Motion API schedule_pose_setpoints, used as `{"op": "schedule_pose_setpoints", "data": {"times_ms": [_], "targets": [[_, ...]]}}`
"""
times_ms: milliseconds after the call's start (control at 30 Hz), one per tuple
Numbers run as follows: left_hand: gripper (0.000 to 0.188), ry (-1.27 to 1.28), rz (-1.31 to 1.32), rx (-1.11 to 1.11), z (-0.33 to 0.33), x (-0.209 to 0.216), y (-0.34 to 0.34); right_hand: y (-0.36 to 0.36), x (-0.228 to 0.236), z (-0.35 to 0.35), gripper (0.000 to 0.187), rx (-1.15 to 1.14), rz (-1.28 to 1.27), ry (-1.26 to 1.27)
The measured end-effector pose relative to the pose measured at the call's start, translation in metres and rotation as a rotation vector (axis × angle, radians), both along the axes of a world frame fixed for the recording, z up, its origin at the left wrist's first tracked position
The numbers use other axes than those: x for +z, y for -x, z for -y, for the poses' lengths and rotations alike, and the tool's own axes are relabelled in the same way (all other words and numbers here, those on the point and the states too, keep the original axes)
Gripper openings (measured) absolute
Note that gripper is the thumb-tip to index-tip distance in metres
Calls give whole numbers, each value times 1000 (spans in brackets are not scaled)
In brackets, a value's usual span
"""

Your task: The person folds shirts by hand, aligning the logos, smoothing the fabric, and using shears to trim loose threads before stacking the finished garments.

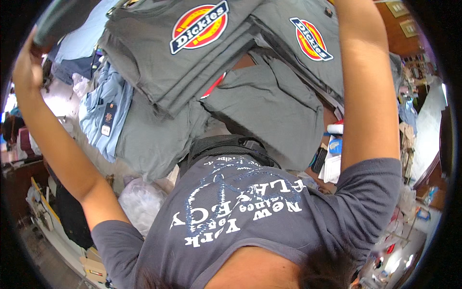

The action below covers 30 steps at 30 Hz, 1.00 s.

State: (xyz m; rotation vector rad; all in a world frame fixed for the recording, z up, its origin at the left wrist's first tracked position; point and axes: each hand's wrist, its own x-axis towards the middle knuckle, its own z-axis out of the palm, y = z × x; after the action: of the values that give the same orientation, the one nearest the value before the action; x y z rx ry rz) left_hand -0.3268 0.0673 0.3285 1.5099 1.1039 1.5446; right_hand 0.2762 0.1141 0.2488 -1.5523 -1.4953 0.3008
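My left hand [30, 65] is raised at the far left, blurred by motion. Its fingers close on the edge of a dark grey garment [67, 19], which runs off the upper edge. My right forearm [365, 67] reaches up past the top right, so that hand is out of the picture. Ahead of me lies a stack of folded grey T-shirts [144, 38] with a colourful oval print on top. To its right is another grey T-shirt [284, 43] with a similar print. Plain grey cloth [274, 101] lies rumpled in front of both.
A light blue garment [106, 96] with a dark hang tag [109, 118] hangs left of the stack. Below it is a clear plastic bag [142, 200]. White papers [332, 161] and small items lie at the right edge. Shelves and clutter line both sides.
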Motion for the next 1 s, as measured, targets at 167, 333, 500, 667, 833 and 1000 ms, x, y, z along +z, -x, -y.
{"op": "schedule_pose_setpoints", "data": {"times_ms": [167,333,500,667,833,1000], "targets": [[42,202,-60,-119,80,-118,-56,-13,-50,7,19,-81,171,-58],[49,647,-474,-208,130,-196,-83,-35,-121,98,21,-99,176,-179],[39,-166,-1071,303,138,-190,-130,50,-156,332,18,-275,-18,374],[22,-215,-723,-471,144,-252,-260,51,-249,476,31,-964,371,610],[42,-218,-1073,-530,149,-335,-334,60,-258,485,43,-1104,230,770],[47,39,-1191,-693,167,-333,-322,69,-255,507,40,-867,-64,705]]}}
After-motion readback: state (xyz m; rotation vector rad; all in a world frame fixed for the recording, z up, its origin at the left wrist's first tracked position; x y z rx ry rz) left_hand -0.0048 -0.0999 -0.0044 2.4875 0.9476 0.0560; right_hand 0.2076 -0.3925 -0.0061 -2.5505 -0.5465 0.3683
